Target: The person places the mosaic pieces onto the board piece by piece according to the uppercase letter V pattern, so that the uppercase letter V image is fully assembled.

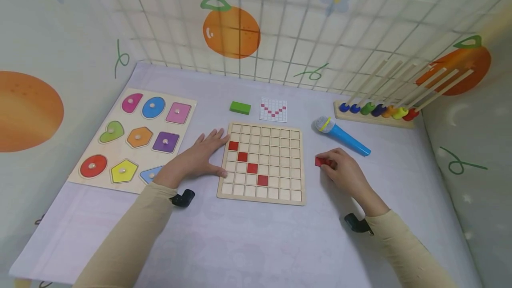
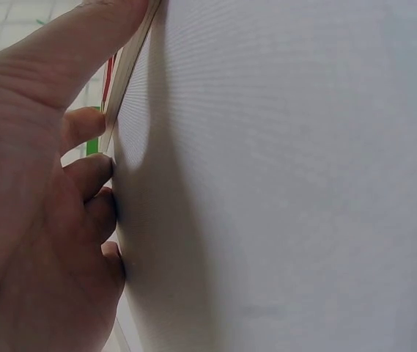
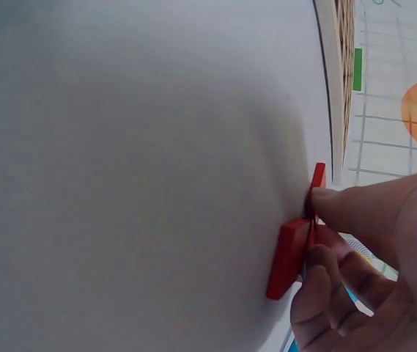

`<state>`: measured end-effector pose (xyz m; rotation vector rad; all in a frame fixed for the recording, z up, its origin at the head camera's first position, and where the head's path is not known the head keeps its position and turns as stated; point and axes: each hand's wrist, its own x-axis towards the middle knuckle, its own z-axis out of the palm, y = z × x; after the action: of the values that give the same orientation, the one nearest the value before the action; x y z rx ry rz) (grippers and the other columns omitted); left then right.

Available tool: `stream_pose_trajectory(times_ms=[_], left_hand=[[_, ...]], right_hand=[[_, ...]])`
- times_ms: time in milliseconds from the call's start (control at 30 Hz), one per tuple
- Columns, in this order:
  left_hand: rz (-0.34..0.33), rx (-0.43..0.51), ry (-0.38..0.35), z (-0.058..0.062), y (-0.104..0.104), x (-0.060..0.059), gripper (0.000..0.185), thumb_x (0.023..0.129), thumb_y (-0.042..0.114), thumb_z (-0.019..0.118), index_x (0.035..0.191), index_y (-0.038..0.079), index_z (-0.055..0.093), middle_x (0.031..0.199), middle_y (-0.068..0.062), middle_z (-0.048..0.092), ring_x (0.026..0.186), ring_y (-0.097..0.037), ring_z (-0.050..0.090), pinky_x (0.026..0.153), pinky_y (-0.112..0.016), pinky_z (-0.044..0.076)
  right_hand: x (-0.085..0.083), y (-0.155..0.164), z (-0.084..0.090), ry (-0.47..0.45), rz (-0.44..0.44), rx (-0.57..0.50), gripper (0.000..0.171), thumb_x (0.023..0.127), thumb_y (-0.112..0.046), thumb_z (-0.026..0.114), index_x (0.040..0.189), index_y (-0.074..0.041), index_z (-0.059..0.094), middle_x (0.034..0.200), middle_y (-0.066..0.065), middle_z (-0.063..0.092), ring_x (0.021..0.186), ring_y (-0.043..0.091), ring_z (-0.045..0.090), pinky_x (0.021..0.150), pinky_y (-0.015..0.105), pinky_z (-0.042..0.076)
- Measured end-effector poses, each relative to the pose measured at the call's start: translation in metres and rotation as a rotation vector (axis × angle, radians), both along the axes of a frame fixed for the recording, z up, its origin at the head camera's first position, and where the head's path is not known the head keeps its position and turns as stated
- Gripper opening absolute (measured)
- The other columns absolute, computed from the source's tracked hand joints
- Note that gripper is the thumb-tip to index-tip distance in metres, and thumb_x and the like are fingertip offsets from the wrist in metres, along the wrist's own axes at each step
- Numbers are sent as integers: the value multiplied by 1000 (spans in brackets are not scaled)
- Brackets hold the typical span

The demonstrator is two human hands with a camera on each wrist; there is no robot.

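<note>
On the table [image 1: 248,243], the left hand [image 1: 200,157] lies flat, fingers straight, against the left edge of the grid board [image 1: 262,163], which bears four red tiles [image 1: 247,162] on a diagonal. Right of the board, the right hand [image 1: 344,170] pinches red tiles [image 3: 290,257], apparently two, on the tabletop. A blue microphone [image 1: 342,136] lies just behind.
</note>
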<state>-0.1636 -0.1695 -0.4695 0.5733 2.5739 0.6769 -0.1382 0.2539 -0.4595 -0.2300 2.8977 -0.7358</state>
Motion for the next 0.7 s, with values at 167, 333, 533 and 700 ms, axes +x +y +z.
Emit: stream_pose_trajectory(times_ms=[167,333,533,700], left_hand=[[-2,2,2,-1,0,0,116,77,53,85,165,18,16,172,-6,0,157,-25,-7,127,-46,-6],[-1,1,0,-1,0,0,117,77,54,84,165,19,16,172,-6,0,157,-25,-7,127,-46,-6],[9,4,-5,0,1,0,117,76,54,85,165,20,16,172,-5,0,157,-25,-7,127,-46,-6],[10,4,-8,0,1,0,117,77,53,85,165,19,16,172,-5,-1,157,-25,-8,127,-46,-6]], right_hand=[[0,-1,0,-9,-7,6,29,94,-5,71,123,-4,71,115,15,62,91,27,56,72,35,55],[1,-1,1,-16,-14,2,28,92,-4,72,121,-3,69,111,15,61,92,28,56,73,35,55],[0,-1,0,-31,-14,-20,27,91,-3,73,117,-7,64,100,11,63,87,27,55,70,33,53],[0,-1,1,-16,1,-4,25,92,-4,74,114,-10,65,98,9,65,85,25,55,69,32,53]])
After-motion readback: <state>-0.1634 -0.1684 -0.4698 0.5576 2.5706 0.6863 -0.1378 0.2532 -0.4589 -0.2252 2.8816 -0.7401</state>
